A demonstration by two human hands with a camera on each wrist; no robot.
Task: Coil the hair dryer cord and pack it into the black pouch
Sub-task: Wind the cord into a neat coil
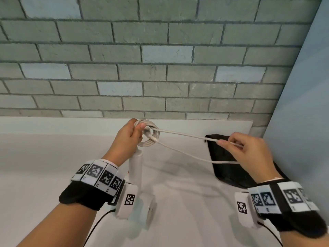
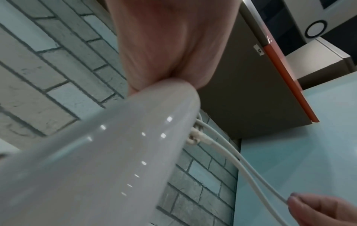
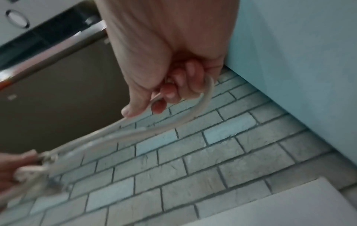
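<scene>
Your left hand (image 1: 128, 136) is closed around a small coil of the white cord (image 1: 179, 134), thumb pressed on top of the loops, held up in front of the brick wall (image 1: 160, 68). The white hair dryer (image 1: 136, 168) hangs below that hand, handle up, body down near your wrist camera. Your right hand (image 1: 247, 154) is curled, thumb and forefinger pinching the cord where it doubles back. Two strands run between your hands: the upper one is taut, the lower one sags. The right wrist view is blurred, but the cord seems to bend in a loop round your curled fingers (image 3: 179, 90). The black pouch (image 1: 224, 163) lies flat on the white table (image 1: 53, 157), beneath your right hand, near the light blue panel (image 1: 302, 104) to the right.
</scene>
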